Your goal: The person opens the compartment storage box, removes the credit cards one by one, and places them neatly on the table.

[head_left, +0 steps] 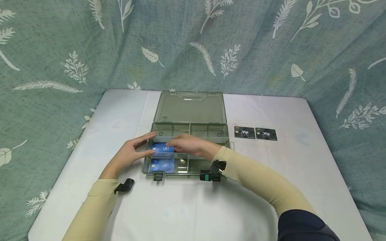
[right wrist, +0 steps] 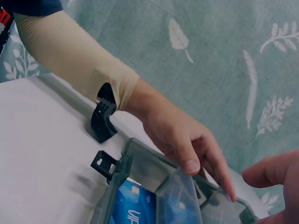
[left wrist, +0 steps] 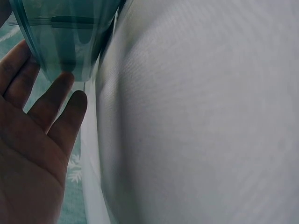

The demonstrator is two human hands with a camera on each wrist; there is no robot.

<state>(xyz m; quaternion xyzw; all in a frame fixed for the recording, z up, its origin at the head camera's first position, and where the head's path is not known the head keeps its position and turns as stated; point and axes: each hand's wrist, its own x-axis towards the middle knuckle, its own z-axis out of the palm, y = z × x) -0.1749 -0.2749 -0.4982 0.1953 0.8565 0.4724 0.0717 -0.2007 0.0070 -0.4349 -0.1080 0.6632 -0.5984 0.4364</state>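
A translucent green-grey compartment box [head_left: 188, 174] lies with its lid [head_left: 190, 107] raised away from me. One blue VIP card [head_left: 158, 147] lies in the left of the middle row, and another blue VIP card [head_left: 162, 165] is in the front left compartment. My left hand [head_left: 128, 155] spans the box's left side, its thumb and fingertips at the rim; in the left wrist view its fingers [left wrist: 51, 102] reach straight towards the box wall. My right hand [head_left: 193, 145] is over the middle row, a fingertip at the card's upper right. In the right wrist view its thumb and finger stand apart.
Two black Vip cards, a left black card [head_left: 244, 132] and a right black card [head_left: 266, 134], lie side by side on the white table [head_left: 289, 174] right of the box. Clear dividers split the box. A green leaf-patterned curtain [head_left: 181, 43] hangs behind and around the table.
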